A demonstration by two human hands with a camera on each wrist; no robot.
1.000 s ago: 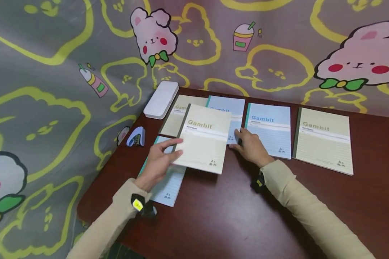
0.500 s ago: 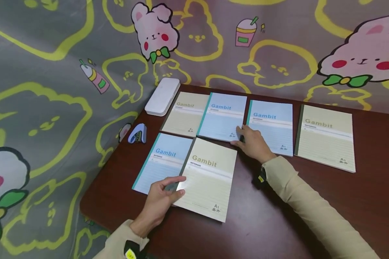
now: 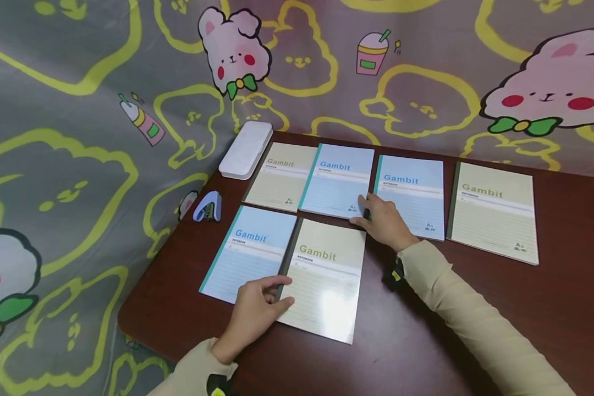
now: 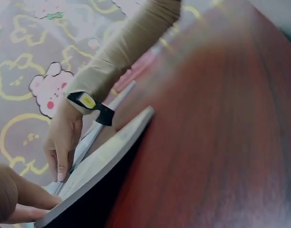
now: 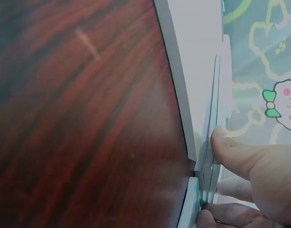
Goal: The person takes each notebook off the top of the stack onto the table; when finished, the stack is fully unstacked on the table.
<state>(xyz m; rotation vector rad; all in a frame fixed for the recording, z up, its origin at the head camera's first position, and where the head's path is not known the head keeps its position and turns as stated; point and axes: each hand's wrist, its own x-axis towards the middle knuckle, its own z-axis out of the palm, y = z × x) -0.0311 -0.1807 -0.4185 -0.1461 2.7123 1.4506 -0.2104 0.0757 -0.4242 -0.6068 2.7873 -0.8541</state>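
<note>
My left hand point(image 3: 256, 309) pinches the lower left edge of a beige "Gambit" notebook point(image 3: 329, 269) with a dark spine. In the left wrist view, that notebook's near edge point(image 4: 100, 173) shows above a dark shadow, with my thumb and fingers at its corner. It lies just right of a front blue notebook point(image 3: 252, 247) with a teal spine. At the lower right corner of the back blue notebook point(image 3: 339, 181), my right hand point(image 3: 388, 223) pinches with thumb and fingers. The right wrist view has the thumb point(image 5: 224, 142) against the notebook's edge, fingers partly hidden.
Another beige notebook point(image 3: 283, 176) lies back left, beside a white case point(image 3: 246, 149). Further right are a blue notebook point(image 3: 416, 192) and a beige one point(image 3: 495, 212). A lilac stapler-like object point(image 3: 209, 207) sits near the left table edge. A printed curtain point(image 3: 297, 104) hangs behind.
My left hand has brought the beige notebook down toward me, from over the back row to beside the front blue notebook. The right hand stays at the same corner.
</note>
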